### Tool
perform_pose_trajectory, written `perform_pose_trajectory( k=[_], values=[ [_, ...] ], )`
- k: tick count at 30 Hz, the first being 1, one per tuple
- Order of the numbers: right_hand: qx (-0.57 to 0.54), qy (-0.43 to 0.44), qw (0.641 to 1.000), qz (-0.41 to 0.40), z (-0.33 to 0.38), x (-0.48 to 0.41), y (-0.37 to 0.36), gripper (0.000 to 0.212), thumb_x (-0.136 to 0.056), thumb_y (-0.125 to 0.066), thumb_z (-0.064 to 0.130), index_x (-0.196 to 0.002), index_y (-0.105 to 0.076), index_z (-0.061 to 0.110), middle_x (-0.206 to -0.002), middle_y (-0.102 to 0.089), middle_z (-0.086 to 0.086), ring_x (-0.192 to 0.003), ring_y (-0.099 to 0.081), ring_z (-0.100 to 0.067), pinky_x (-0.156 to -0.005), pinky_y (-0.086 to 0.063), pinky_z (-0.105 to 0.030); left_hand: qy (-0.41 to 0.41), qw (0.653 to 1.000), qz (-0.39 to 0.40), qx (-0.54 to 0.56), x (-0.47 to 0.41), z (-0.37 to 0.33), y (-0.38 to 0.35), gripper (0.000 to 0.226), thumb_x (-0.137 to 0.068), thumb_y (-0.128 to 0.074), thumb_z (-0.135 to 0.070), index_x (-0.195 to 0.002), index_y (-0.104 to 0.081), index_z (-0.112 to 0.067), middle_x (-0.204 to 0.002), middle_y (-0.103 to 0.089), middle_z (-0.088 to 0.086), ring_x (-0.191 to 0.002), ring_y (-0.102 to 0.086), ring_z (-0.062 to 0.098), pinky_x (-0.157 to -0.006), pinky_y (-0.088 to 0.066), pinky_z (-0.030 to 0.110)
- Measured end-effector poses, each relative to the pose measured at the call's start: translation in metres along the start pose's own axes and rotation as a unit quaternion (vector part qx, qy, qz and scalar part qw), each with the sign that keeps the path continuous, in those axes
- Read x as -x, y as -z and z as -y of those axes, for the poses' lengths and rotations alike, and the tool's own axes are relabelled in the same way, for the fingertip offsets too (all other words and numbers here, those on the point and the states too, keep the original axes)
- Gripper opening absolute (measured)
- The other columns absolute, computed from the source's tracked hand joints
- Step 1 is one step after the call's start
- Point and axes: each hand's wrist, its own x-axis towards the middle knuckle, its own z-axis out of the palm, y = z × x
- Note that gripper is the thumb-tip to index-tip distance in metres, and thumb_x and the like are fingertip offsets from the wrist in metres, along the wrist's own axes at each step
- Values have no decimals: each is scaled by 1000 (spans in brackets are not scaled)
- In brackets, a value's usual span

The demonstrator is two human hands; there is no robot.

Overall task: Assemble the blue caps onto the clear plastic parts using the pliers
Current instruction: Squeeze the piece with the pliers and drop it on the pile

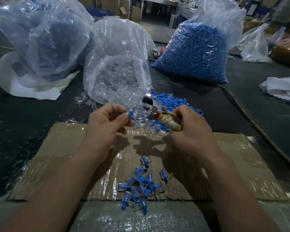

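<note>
A blue cap (130, 113) is pinched in the left hand (107, 124), the pliers (153, 108) gripped by the right hand (189, 129) above the cardboard (241, 164) — cap to be seated squarely on a clear part, then squeezed gently.

A dim, cool-toned scene, lit from above. White glare is thrown back by the flat brown cardboard sheet wrapped in clear tape (233, 156), and soft shadows are cast across its far half. Bright streaks are caught on the crumpled clear plastic bags (117, 52) beyond the sheet. The heap of small blue-and-clear pieces (141, 186) at its near edge is smeared by blur. Lines are bent outward of the sheet, and the room behind it is left soft.
</note>
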Motion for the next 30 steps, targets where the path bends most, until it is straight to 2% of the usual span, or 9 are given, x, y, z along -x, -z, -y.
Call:
perform_pose_trajectory(
  k=[4, 9, 14, 16, 18, 20, 24, 30],
  values=[
    [-9, 23, 1000, 7, 5, 2, -4, 34, -72, -61, 13, -91, -38, 29, -83, -37, 16, -79, -39, -9, -59, -28, -24, -34, 999, 5, -38, 4, -3, -2, 13, -82, -56, 4, -79, -59, -9, -63, -64, -2, -59, -64, 3, -51, -49, 14],
    [6, 28, 999, 31, 7, 1, -8, 31, -74, -62, 15, -96, -42, 24, -90, -40, 7, -91, -38, -16, -80, -33, -31, -54, 997, 6, -57, 5, -4, -3, 15, -82, -56, 4, -77, -58, -10, -61, -65, -9, -58, -63, 1, -50, -48, 13],
    [-9, 18, 998, 57, 9, 2, -8, 32, -76, -65, 18, -96, -41, 26, -85, -35, 17, -87, -37, -10, -96, -31, -36, -64, 996, 4, -65, 6, -4, -3, 15, -82, -56, 3, -78, -59, -10, -61, -65, -10, -58, -62, 1, -50, -47, 13],
    [-9, 17, 998, 62, 9, 3, -8, 32, -76, -65, 18, -95, -41, 26, -85, -38, 16, -86, -39, -10, -93, -33, -34, -65, 996, 5, -64, 6, -4, -2, 14, -82, -56, 4, -78, -59, -10, -61, -65, -9, -58, -62, 1, -50, -47, 13],
    [-2, 18, 998, 65, 9, 3, -9, 30, -76, -64, 18, -96, -42, 26, -89, -43, 11, -88, -42, -13, -76, -36, -28, -66, 996, 4, -64, 6, -4, -2, 15, -82, -56, 4, -78, -59, -10, -63, -65, -6, -59, -62, 1, -50, -48, 13],
    [0, 19, 998, 65, 9, 2, -9, 30, -76, -64, 18, -95, -43, 25, -93, -46, 7, -88, -43, -14, -64, -32, -24, -68, 995, 5, -69, 6, -4, -2, 15, -82, -57, 4, -78, -59, -11, -66, -64, -3, -60, -63, 1, -51, -48, 13],
    [-8, 15, 997, 75, 9, 1, -10, 27, -77, -64, 19, -95, -44, 24, -92, -48, 6, -84, -44, -13, -62, -34, -28, -72, 993, 6, -95, 5, -2, -1, 15, -82, -58, 4, -78, -60, -10, -66, -63, -3, -58, -61, 0, -51, -48, 12],
    [22, 31, 995, 91, 11, 1, -7, 22, -77, -60, 18, -87, -43, 27, -80, -43, 12, -72, -39, -4, -56, -27, -22, -72, 991, 13, -113, 5, -2, -1, 18, -82, -58, 4, -77, -59, -13, -68, -63, 0, -59, -62, 0, -52, -48, 12]
  ],
)
